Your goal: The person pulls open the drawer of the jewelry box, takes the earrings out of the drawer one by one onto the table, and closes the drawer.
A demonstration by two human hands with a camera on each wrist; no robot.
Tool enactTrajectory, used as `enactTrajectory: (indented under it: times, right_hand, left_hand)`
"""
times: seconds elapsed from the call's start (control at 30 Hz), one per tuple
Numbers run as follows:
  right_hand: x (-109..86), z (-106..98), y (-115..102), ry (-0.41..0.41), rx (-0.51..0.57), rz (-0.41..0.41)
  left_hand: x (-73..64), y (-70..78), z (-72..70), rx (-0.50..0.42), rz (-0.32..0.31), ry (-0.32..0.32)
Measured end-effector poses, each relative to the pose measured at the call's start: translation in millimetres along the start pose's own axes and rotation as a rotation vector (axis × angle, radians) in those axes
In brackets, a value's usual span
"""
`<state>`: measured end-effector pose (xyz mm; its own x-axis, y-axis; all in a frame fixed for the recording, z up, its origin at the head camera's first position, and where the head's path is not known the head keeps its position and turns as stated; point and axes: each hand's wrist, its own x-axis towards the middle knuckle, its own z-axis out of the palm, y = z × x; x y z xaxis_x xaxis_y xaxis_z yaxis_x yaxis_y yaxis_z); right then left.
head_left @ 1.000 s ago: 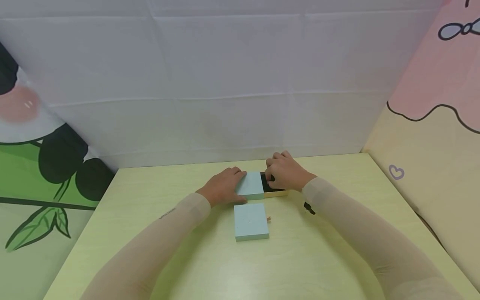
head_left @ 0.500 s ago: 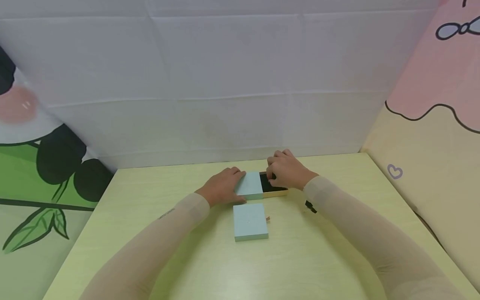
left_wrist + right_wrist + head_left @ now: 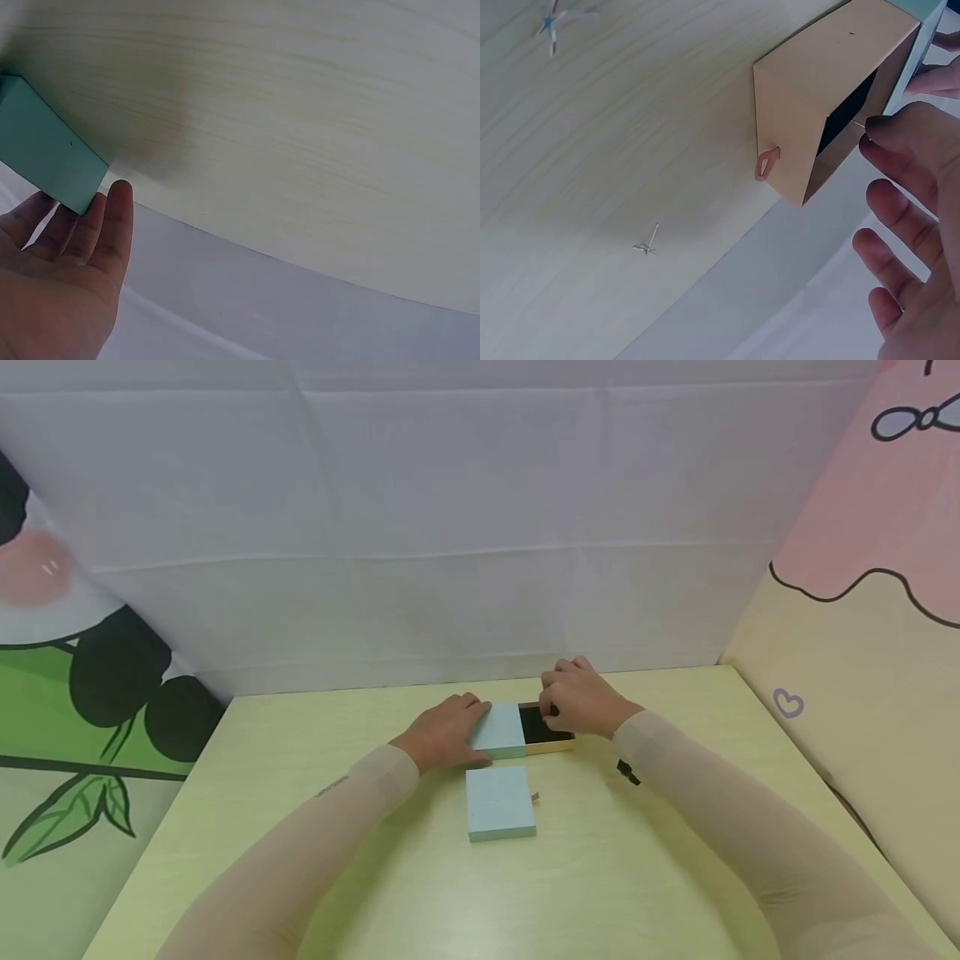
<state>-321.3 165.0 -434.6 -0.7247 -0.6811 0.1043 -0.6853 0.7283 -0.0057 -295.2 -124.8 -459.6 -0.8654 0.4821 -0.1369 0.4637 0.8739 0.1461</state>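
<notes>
My left hand (image 3: 446,732) grips the light-blue sleeve of a small drawer-style jewelry box (image 3: 500,731), thumb on the near side and fingers on the far side. In the left wrist view the fingers (image 3: 112,232) lie along the end of the sleeve (image 3: 52,146). The box's tan drawer (image 3: 787,112), with black lining and a small pull loop (image 3: 766,163), is slid out to the right. Over the drawer, my right hand (image 3: 581,702) pinches a thin silver pin, like an earring post (image 3: 859,124), between thumb and forefinger; its other end is hidden.
A second light-blue box (image 3: 501,803) with a tan loop lies nearer on the table. In the right wrist view, a small silver earring (image 3: 646,246) and a blue star earring (image 3: 547,24) lie on the wood. A white cloth wall (image 3: 465,610) stands behind.
My right hand has shifted slightly right and away over the drawer, uncovering more of the black lining. The left hand and both boxes stay in place.
</notes>
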Motion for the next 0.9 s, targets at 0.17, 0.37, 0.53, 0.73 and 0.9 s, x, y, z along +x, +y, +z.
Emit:
enactTrajectory:
  times: [0.17,0.37,0.53,0.73,0.9]
  right_hand:
    - [-2.3,-4.0,0.7,0.007,0.001,0.006]
    - [-4.7,-6.9,4.3,0.005,-0.007,0.019]
    - [-6.6,-8.3,7.1,0.0,0.001,0.037]
    - [-9.3,-12.2,10.1,0.009,0.008,0.052]
    - [-11.3,-12.8,15.5,0.004,0.018,0.069]
  left_hand:
    - [0.9,0.0,0.9,0.01,0.0,-0.004]
    - [1.0,-1.0,1.2,0.013,0.005,-0.001]
    - [1.1,-1.2,2.2,0.005,0.008,0.003]
    - [1.5,-0.4,2.3,0.004,0.003,0.001]
    - [1.1,0.4,1.7,0.004,0.002,-0.001]
